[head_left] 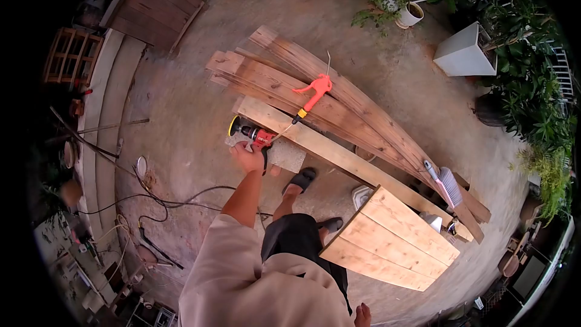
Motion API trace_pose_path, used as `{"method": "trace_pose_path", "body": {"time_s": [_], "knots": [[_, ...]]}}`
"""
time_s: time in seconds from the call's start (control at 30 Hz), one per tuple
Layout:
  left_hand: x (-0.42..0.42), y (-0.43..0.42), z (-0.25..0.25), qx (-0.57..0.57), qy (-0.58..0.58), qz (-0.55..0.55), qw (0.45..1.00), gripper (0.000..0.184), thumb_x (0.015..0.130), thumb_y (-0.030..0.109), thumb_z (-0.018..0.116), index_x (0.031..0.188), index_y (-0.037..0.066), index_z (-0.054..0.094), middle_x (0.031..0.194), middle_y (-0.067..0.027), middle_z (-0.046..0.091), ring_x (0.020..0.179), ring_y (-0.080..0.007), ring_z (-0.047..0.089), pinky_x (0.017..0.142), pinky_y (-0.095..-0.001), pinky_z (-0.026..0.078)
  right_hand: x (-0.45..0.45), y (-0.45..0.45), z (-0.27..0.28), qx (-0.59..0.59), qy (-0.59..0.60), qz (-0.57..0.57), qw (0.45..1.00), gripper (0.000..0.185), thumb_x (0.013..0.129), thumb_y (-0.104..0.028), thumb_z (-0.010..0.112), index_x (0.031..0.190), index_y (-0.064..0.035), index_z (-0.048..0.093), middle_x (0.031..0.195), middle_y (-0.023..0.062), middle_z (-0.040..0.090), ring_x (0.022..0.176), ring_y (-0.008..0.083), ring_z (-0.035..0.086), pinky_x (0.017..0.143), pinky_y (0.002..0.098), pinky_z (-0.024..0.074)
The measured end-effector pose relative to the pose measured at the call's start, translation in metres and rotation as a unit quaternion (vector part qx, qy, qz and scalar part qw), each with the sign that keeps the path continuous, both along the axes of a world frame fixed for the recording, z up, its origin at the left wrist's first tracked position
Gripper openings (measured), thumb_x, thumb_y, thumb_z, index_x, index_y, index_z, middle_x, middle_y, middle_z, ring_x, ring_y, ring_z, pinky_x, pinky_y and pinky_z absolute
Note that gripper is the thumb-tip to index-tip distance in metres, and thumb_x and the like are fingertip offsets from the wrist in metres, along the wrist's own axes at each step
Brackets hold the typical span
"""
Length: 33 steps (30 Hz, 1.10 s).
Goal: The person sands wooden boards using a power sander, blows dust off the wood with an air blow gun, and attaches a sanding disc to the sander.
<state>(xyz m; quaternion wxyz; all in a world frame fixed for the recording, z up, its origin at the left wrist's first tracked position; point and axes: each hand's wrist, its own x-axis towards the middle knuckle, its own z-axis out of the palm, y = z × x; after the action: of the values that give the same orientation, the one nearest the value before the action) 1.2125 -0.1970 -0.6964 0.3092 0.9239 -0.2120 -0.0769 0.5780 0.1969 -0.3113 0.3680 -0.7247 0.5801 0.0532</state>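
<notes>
My left hand (245, 157) reaches forward with its fingers curled at the side of a red and black power drill (261, 138). A round disc with a yellow edge (234, 126) is fitted at the drill's front. The drill lies over a grey stone slab (287, 157), beside a long pale board (290, 133). My right hand (363, 315) hangs low at the bottom edge; only part of it shows, and its fingers are not clear. Nearest to it is a panel of joined pale planks (393, 239).
An orange air blow gun (318, 91) rests on stacked brown boards (278, 79), and a brush (448, 184) lies at their right end. Black cables (163, 200) cross the concrete floor at left. Potted plants (411, 15) stand at upper right.
</notes>
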Motion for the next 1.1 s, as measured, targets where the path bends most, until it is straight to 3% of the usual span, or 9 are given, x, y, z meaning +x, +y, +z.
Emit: {"method": "trace_pose_path", "body": {"time_s": [0.1,0.23,0.27,0.4,0.5,0.6,0.7,0.8,1.1], "knots": [[0.004,0.027,-0.01,0.057,0.173,0.056,0.982,0.05,0.083,0.018,0.084,0.121,-0.005,0.064,0.123,-0.0279,0.064,0.123,-0.0456,0.059,0.107,-0.0496,0.049,0.013,0.009,-0.011,0.207,-0.011,-0.262,0.942,0.067,0.104,-0.023,0.061,0.163,-0.0022,0.038,0.16,0.0354,0.042,0.144,0.0537,0.044,0.12,0.0611,0.0371],[0.005,0.036,-0.04,0.099,0.18,-0.06,0.977,0.079,0.076,0.029,0.092,0.136,-0.009,0.056,0.141,-0.0316,0.057,0.134,-0.045,0.054,0.115,-0.048,0.045,-0.01,0.023,-0.01,0.181,0.071,-0.135,0.971,0.069,0.104,-0.028,0.061,0.164,-0.0037,0.036,0.162,0.033,0.042,0.145,0.0531,0.043,0.121,0.061,0.0356],[-0.002,0.039,-0.042,0.073,0.052,-0.052,0.995,0.086,0.074,0.029,0.092,0.14,-0.008,0.053,0.147,-0.0301,0.053,0.139,-0.0453,0.05,0.118,-0.0474,0.043,-0.019,0.029,-0.016,0.173,0.075,-0.12,0.975,0.07,0.104,-0.029,0.061,0.164,-0.004,0.036,0.162,0.0327,0.041,0.146,0.0529,0.042,0.121,0.0611,0.0353],[-0.034,0.037,0.01,0.158,0.18,0.009,0.971,0.086,0.07,0.024,0.091,0.139,-0.006,0.05,0.148,-0.0279,0.054,0.145,-0.0462,0.046,0.12,-0.0472,0.041,-0.026,0.038,-0.024,0.177,0.09,-0.12,0.973,0.072,0.105,-0.032,0.06,0.165,-0.004,0.033,0.164,0.0312,0.039,0.147,0.0514,0.041,0.121,0.0598,0.0356],[-0.046,0.034,-0.03,0.169,0.21,0.006,0.963,0.086,0.068,0.025,0.093,0.135,-0.004,0.049,0.138,-0.0265,0.06,0.135,-0.045,0.055,0.113,-0.048,0.048,0.046,-0.029,-0.001,0.293,0.123,-0.382,0.868,0.068,0.107,-0.037,0.059,0.163,-0.003,0.04,0.163,0.0294,0.041,0.148,0.0474,0.042,0.122,0.055,0.037],[-0.032,0.042,-0.057,0.214,0.224,-0.051,0.949,0.087,0.065,0.033,0.094,0.133,-0.001,0.05,0.132,-0.0285,0.065,0.121,-0.0428,0.067,0.098,-0.0497,0.057,-0.002,0.032,-0.015,0.193,0.109,-0.185,0.957,0.065,0.109,-0.043,0.057,0.158,-0.0013,0.048,0.16,0.0277,0.048,0.146,0.0429,0.046,0.122,0.0495,0.0382],[-0.033,0.048,-0.015,0.239,0.147,-0.107,0.954,0.083,0.067,0.034,0.092,0.133,0.003,0.052,0.133,-0.0293,0.067,0.12,-0.0445,0.068,0.099,-0.0511,0.057,0.056,-0.021,-0.002,0.254,0.128,-0.425,0.859,0.062,0.109,-0.044,0.058,0.151,0.001,0.056,0.155,0.0279,0.053,0.144,0.0405,0.05,0.121,0.0475,0.039],[-0.027,0.082,0.017,0.22,0.174,-0.181,0.942,0.074,0.07,0.038,0.089,0.127,0.004,0.057,0.117,-0.028,0.074,0.107,-0.0487,0.071,0.093,-0.0536,0.058,0.054,-0.01,-0.015,0.235,0.11,-0.407,0.876,0.061,0.108,-0.043,0.06,0.15,0.0019,0.057,0.154,0.0273,0.056,0.142,0.0392,0.052,0.121,0.0471,0.0391],[0.02,0.086,0.164,0.247,0.508,-0.364,0.741,0.036,0.076,0.015,0.086,0.103,-0.002,0.07,0.08,-0.0099,0.07,0.069,-0.0177,0.068,0.064,-0.0364,0.056,0.066,0.038,-0.052,0.158,0.048,-0.491,0.855,0.056,0.102,-0.036,0.07,0.143,0.0026,0.063,0.14,0.0256,0.065,0.13,0.0378,0.063,0.111,0.0455,0.0495]]}}
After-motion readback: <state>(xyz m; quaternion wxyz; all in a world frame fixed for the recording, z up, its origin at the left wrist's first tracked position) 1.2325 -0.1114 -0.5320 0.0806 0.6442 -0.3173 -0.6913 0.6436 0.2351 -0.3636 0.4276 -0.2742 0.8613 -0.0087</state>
